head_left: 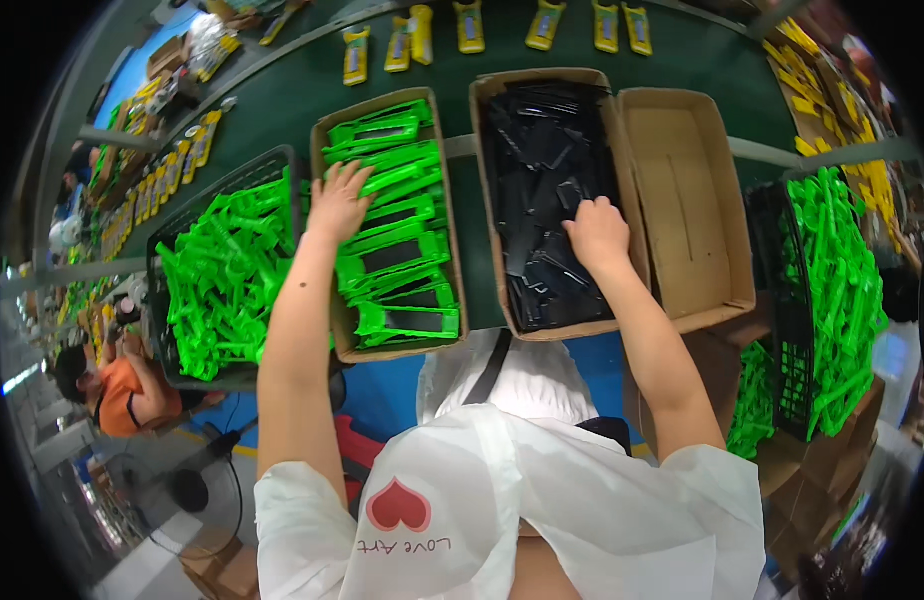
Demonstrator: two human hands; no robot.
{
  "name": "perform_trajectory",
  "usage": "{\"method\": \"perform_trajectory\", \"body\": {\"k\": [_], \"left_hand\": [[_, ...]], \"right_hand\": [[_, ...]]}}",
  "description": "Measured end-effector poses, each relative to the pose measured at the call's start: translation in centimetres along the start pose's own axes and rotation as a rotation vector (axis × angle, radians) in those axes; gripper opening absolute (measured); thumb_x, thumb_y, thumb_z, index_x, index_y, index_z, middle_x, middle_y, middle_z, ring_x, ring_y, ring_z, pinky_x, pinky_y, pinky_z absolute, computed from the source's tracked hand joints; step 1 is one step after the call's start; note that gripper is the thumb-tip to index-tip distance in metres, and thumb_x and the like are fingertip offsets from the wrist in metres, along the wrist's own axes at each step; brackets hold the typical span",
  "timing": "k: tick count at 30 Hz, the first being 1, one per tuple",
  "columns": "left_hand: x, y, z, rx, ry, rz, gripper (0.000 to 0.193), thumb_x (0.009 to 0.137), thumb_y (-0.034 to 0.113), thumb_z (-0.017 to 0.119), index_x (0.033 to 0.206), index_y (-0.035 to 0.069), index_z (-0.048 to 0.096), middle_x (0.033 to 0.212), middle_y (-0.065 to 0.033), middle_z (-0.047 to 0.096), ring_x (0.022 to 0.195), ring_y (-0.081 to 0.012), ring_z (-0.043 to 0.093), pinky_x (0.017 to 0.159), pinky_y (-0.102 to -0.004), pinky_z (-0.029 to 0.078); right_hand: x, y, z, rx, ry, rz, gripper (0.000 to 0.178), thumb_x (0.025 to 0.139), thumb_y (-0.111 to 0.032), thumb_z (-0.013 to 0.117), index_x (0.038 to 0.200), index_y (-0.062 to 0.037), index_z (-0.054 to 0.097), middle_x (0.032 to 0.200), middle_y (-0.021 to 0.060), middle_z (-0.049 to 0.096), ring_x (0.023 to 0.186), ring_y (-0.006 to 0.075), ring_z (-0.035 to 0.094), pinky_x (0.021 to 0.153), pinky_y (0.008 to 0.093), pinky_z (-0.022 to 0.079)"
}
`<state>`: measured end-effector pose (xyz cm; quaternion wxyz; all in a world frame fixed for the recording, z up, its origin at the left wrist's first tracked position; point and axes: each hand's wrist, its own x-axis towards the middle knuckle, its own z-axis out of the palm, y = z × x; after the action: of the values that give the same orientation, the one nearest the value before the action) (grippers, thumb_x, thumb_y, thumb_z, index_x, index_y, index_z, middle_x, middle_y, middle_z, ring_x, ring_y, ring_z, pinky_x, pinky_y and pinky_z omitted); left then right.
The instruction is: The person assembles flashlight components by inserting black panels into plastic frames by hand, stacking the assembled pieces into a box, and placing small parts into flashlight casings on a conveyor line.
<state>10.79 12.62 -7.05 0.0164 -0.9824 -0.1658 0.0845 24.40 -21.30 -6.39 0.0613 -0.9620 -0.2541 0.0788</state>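
Note:
My left hand (342,203) rests with its fingers spread on the left edge of a cardboard box (454,290) of green plastic frames (394,258). Dark rectangular panels sit in several of these frames. Over the neighbouring cardboard box (489,190), my right hand (598,236) has its fingers curled and pinched at a small black plate (570,194). Part of that plate is hidden by the fingertips. Loose black plates (532,225) fill this box in an untidy heap.
An open cardboard box (692,215) adjoins the black plates on the right. Dark crates of green plastic parts (227,270) stand at far left and far right (832,290). Yellow tools (470,27) line the green conveyor belt (452,65) ahead. Another person (132,390) sits at left, beside a fan (189,490).

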Motion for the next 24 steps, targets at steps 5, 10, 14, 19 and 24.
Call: {"method": "perform_trajectory", "body": {"k": [5,10,14,19,24], "left_hand": [[-0.5,0.2,1.1,-0.139,0.029,-0.107,0.064,0.079,0.054,0.041,0.129,0.014,0.034,0.137,-0.0145,0.020,0.129,-0.0310,0.010,0.103,-0.0474,0.011],[-2.3,-1.0,-2.1,-0.452,0.743,0.107,0.031,0.077,0.024,0.058,0.100,0.003,0.054,0.105,-0.0133,0.052,0.099,-0.0293,0.048,0.085,-0.0371,0.037],[-5.2,-8.9,-0.6,-0.218,0.754,-0.484,0.033,0.068,0.003,0.053,0.101,0.006,0.051,0.103,-0.0124,0.050,0.095,-0.0307,0.046,0.078,-0.0369,0.040],[-6.2,-13.2,2.9,0.218,0.109,-0.271,0.029,0.074,0.014,0.049,0.102,0.012,0.054,0.101,-0.0078,0.053,0.103,-0.0243,0.045,0.084,-0.0394,0.037],[-7.8,-10.7,1.3,-0.083,0.386,0.020,0.006,0.071,0.008,0.050,0.077,0.007,0.051,0.075,-0.0095,0.053,0.074,-0.0253,0.054,0.061,-0.0355,0.046]], "right_hand": [[1.1,0.9,1.0,0.038,0.186,-0.364,0.014,0.077,-0.010,0.047,0.074,0.0002,0.056,0.070,0.0171,0.057,0.069,0.0332,0.055,0.061,0.0439,0.045],[-2.1,-2.6,-1.2,0.732,0.160,-0.174,0.014,0.087,-0.014,0.046,0.091,-0.0004,0.046,0.057,0.0112,0.054,0.049,0.0213,0.056,0.044,0.0288,0.041],[-4.3,-3.5,-0.2,0.771,0.014,-0.050,0.019,0.085,-0.012,0.046,0.100,0.0005,0.044,0.059,0.0072,0.054,0.048,0.0135,0.051,0.045,0.0251,0.039],[-7.1,-5.4,0.2,0.749,-0.062,-0.037,0.018,0.082,-0.006,0.049,0.098,0.0007,0.044,0.062,0.0061,0.056,0.043,0.0103,0.047,0.041,0.0232,0.038],[-9.0,-8.5,-2.3,0.693,-0.149,-0.037,0.011,0.076,-0.009,0.059,0.075,0.0015,0.055,0.056,0.0047,0.056,0.044,0.0079,0.050,0.042,0.0225,0.039]]}}
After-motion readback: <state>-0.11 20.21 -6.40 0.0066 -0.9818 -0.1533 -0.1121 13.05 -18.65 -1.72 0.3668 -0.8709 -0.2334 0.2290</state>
